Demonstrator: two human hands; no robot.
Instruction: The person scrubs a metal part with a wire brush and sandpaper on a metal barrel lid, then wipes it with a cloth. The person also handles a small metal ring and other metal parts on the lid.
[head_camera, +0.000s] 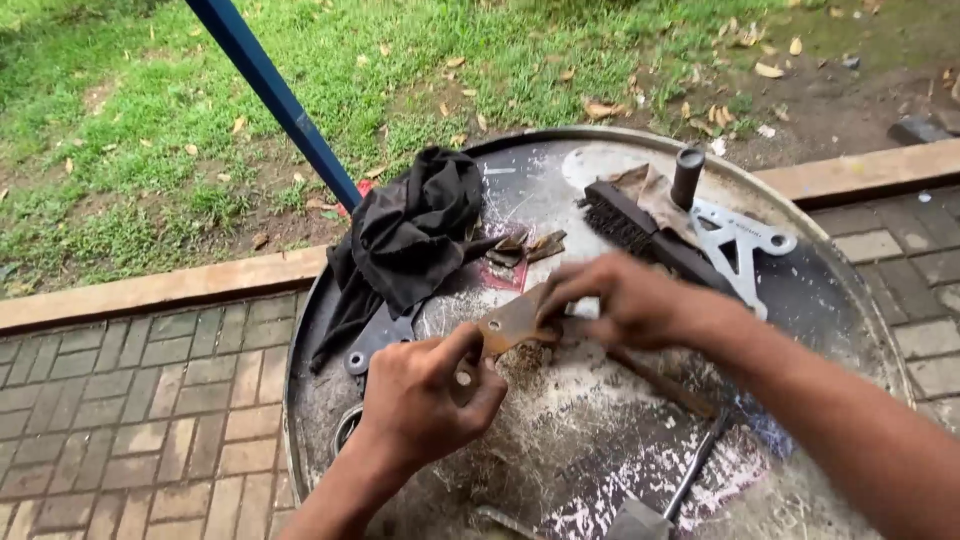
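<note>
Both arms were stretched over the drum top (820, 300); the left hand (425, 395) and right hand (625, 300) were closed in pinching grips.

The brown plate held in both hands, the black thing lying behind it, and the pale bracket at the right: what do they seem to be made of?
Brown plate: probably steel, rusty and matt; flat, thin, with a drilled hole. Both the left hand and the right hand hold it.
Black cloth: woven fabric, soft and crumpled into folds.
Pale bracket: likely aluminium or plated steel; light grey, smooth, with clean holes.
</note>
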